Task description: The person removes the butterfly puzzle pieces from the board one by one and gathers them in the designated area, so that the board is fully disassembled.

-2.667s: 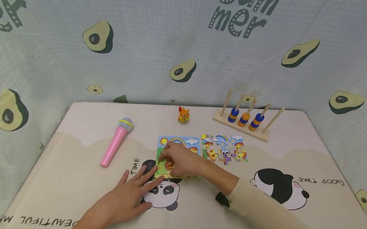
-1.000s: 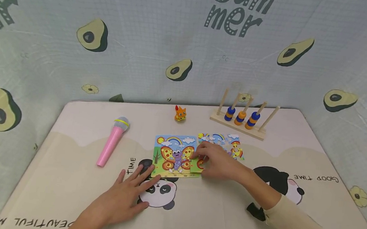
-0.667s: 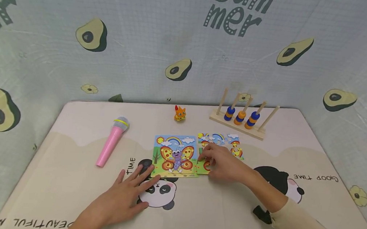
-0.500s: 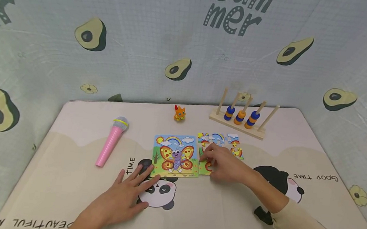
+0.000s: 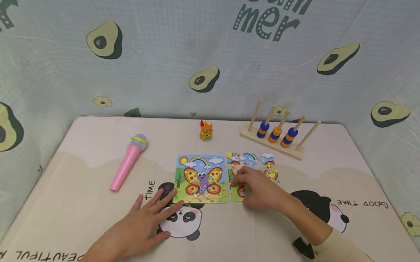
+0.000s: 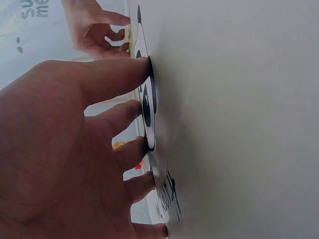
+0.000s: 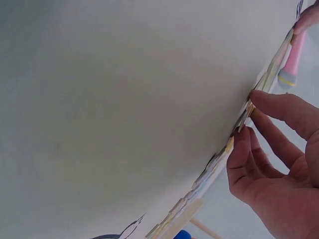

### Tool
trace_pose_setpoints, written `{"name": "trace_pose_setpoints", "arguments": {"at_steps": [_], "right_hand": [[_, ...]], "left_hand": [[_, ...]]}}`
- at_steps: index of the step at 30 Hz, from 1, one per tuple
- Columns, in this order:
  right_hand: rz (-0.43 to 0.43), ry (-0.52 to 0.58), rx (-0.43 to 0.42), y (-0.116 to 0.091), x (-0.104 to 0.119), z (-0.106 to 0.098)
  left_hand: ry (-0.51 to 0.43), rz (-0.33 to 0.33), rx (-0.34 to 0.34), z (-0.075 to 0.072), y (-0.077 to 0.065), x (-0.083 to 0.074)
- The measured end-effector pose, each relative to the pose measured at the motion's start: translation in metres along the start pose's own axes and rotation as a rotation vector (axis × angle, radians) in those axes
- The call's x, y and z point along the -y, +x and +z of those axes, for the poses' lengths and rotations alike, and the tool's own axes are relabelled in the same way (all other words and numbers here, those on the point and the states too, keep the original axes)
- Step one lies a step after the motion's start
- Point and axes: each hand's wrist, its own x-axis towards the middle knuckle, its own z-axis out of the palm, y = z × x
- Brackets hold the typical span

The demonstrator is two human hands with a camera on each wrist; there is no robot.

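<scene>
A square puzzle board [image 5: 186, 199] with a butterfly picture lies mid-table. My left hand [image 5: 141, 227] rests on the cloth with spread fingers, its fingertips at the board's lower left corner. Just right of the board, my right hand [image 5: 259, 190] pinches a puzzle piece [image 5: 237, 195] showing green and a red ring, down at table level. Thumb and fingers meet at its edge in the right wrist view. Above that hand lie several loose puzzle pieces [image 5: 250, 157], among them a giraffe piece [image 5: 271, 174]; my right hand hides some of them.
A pink toy microphone [image 5: 126, 167] lies left of the board. A small orange fox-like figure [image 5: 206, 130] stands behind it. At the back right is a wooden peg stand [image 5: 272, 145] with blue and orange rings. A patterned curtain [image 5: 162, 81] rises behind the table.
My right hand has gone from over the board's lower left to its right side, bringing the puzzle piece along, then slid slightly further right. The left hand has stayed in place.
</scene>
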Motion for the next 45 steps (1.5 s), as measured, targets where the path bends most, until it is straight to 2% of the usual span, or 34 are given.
{"name": "trace_pose_setpoints", "arguments": {"at_steps": [14,30,45], "right_hand": [[-0.038,-0.028,0.001,0.0,-0.001,0.0],[-0.02,-0.016,0.002,-0.001,0.001,-0.002],[-0.087,0.02,-0.02,0.016,0.021,0.002]], "left_hand": [[0.003,0.004,-0.013,0.001,0.0,0.0],[0.006,0.008,-0.015,0.001,0.0,0.0],[-0.001,-0.003,0.003,0.0,0.0,0.0]]}}
